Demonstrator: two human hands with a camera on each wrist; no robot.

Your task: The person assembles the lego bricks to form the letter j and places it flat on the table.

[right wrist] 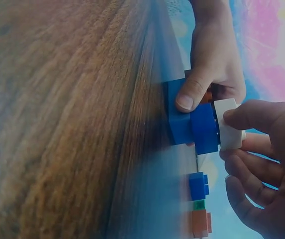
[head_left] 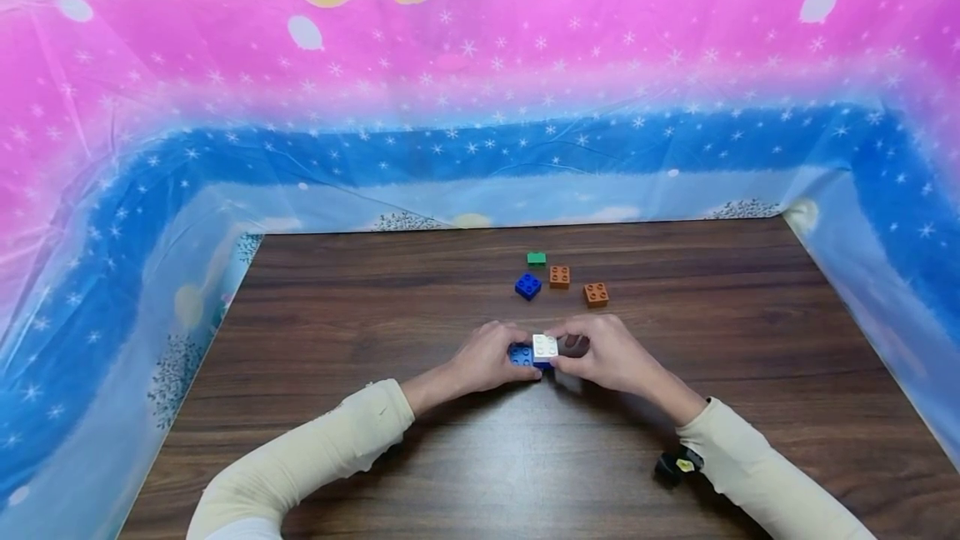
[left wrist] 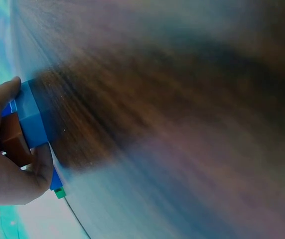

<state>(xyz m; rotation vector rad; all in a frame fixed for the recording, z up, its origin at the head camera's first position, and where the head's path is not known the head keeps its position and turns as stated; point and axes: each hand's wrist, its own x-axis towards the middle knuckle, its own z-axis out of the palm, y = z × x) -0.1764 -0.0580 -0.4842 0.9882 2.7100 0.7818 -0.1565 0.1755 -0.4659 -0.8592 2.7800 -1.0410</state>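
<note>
In the head view my left hand (head_left: 486, 359) grips a light blue brick (head_left: 519, 356) near the middle of the table, thumb on its near side. An orange-brown brick (left wrist: 16, 139), mostly covered by that hand, sits on the light blue one in the left wrist view. A dark blue brick (right wrist: 204, 129) stands on the other end of it. My right hand (head_left: 609, 354) pinches a white brick (right wrist: 227, 124) between thumb and fingers. The white brick lies over the dark blue one, with a thin gap showing between them in the right wrist view.
Farther back on the wooden table (head_left: 337, 307) lie a green brick (head_left: 536, 258), a blue brick (head_left: 528, 286) and two orange bricks, one nearer the middle (head_left: 559, 277) and one farther right (head_left: 596, 294). A patterned cloth (head_left: 480, 148) rises along the table's back edge and sides.
</note>
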